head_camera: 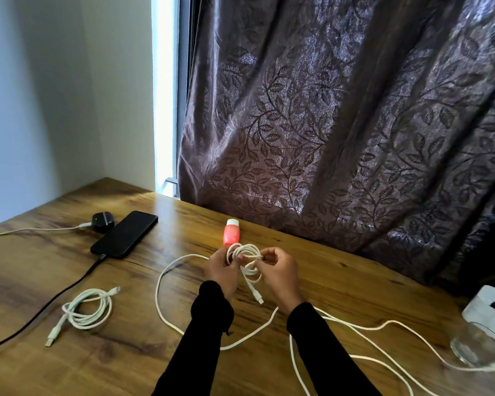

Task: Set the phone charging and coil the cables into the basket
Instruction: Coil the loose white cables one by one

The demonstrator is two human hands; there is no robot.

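Above the brown wood-grain surface [340, 284], the left hand [222, 271] and right hand [279, 271] both grip small loops of a long white cable [245, 257], right of the plugged-in black phone [125, 234].

Both forearms, in black sleeves, reach forward side by side and converge above the counter [340, 284]. The left hand [222, 271] is raised with its fingers curled round a small coil of white cable [245, 257]. The right hand [279, 270], just beside it, pinches a strand of that coil between thumb and curled fingers.
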